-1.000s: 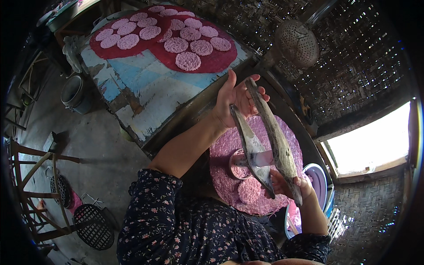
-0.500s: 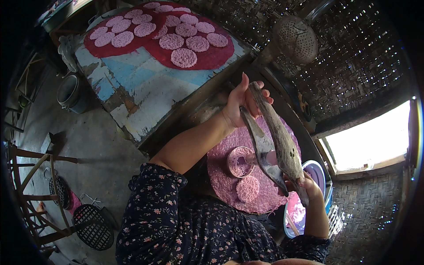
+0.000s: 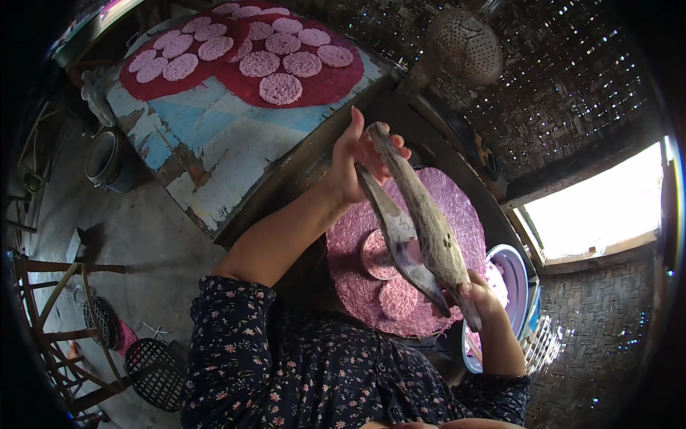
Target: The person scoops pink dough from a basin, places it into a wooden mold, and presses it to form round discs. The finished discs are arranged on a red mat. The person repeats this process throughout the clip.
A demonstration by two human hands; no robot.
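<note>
My left hand (image 3: pixel 363 164) grips the far end of a wooden hand press (image 3: pixel 421 204), thumb stretched up and fingers around the upper handle. My right hand (image 3: pixel 480 294) is closed around its near end. Between the two wooden pieces a short pink cylinder (image 3: pixel 415 250) shows. Beneath the press lies a round pink woven mat (image 3: pixel 346 282). On it stands a ring (image 3: pixel 366 259) holding pink strands, partly covered by the press. Nearer to me a round pink strand cake (image 3: pixel 398 299) lies outside any ring.
At the right stands a pale bowl (image 3: pixel 520 275) with pink dough. A worn table (image 3: pixel 236 154) at the far left bears red mats (image 3: pixel 229 89) with several pink strand cakes (image 3: pixel 281 89). A perforated ladle (image 3: pixel 466 51) hangs by the woven wall. A bucket (image 3: pixel 107 168) and wooden chair (image 3: pixel 71 266) stand left.
The press and both hands have shifted slightly left over the mat, closer above the ring. Both hands keep their hold. The whole view has shifted a little too.
</note>
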